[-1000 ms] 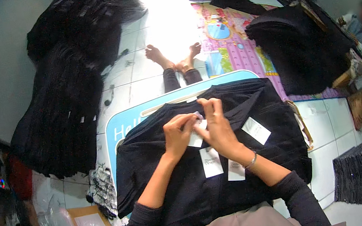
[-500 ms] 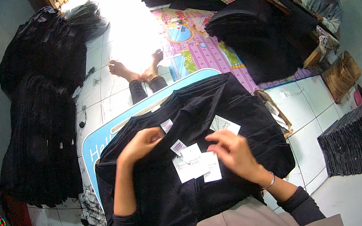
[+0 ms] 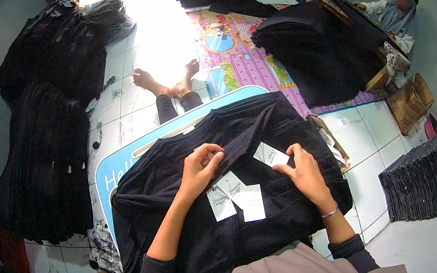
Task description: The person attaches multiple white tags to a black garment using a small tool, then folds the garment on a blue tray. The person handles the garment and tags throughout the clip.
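Here the black garment [image 3: 223, 194] lies spread flat over a light-blue board [image 3: 120, 174] on the person's lap, and both hands work on top of it. The left hand [image 3: 201, 169] sits near the middle of the cloth, its fingers bunched together and pinched on something small just above a cluster of white paper tags [image 3: 235, 195] — the tags fan out below the knuckles, touching one another, and whether the pinch has hold of their string or of a fold of fabric I cannot tell. The right hand [image 3: 301, 171] rests further right on the garment, fingers closed on the corner of a separate white tag [image 3: 270, 155] that tilts up toward the collar. The thumb side of that grip is turned away, so how firmly the tag is clamped is hard to judge. The board is mostly covered; only its left edge and a strip by the neckline show. Both forearms come up from the lower edge in dark sleeves, the left bent inward, the right angled in with a thin bracelet [image 3: 330, 212] at the wrist. Bare feet [image 3: 168, 81] of another person rest on the tiled floor beyond the board.
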The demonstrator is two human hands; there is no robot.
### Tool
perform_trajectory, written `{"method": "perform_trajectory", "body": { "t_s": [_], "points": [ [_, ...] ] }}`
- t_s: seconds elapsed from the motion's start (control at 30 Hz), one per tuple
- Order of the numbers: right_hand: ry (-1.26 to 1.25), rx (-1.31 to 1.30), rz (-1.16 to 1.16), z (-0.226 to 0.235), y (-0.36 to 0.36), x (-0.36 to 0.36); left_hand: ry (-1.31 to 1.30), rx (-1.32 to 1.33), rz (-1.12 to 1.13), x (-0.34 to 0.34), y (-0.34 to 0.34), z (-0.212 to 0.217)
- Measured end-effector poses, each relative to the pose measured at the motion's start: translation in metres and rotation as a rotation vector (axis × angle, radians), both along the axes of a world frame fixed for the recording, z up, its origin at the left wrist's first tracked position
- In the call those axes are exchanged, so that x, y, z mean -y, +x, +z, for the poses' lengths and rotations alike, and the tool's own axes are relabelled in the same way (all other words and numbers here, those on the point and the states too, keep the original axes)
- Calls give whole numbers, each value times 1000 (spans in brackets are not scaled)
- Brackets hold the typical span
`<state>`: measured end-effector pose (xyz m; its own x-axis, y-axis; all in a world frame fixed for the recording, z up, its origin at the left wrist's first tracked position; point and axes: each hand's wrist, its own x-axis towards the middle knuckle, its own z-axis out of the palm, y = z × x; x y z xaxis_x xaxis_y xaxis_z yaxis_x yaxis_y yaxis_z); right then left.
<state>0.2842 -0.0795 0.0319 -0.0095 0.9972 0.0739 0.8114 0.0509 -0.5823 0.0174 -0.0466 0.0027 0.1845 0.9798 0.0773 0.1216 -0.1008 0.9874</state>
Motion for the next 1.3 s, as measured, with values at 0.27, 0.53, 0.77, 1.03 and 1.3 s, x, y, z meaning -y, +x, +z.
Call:
{"method": "perform_trajectory", "body": {
  "t_s": [0.27, 0.53, 0.77, 1.03, 1.3],
  "points": [
    [-10, -163, -4, 61, 47, -15, 121, 50, 138, 0, -1, -1],
    [-10, -388, 428, 95, -19, -58, 25, 396, -144, 5, -2, 2],
    [289, -537, 304, 24, -108, -52, 143, 134, 45, 7, 6, 0],
    [459, -285, 413, 12, -122, -35, 235, 100, 284, 3, 6, -2],
    [394, -354, 325, 12, -111, -49, 215, 2, 220, 6, 10, 3]
  ]
}}
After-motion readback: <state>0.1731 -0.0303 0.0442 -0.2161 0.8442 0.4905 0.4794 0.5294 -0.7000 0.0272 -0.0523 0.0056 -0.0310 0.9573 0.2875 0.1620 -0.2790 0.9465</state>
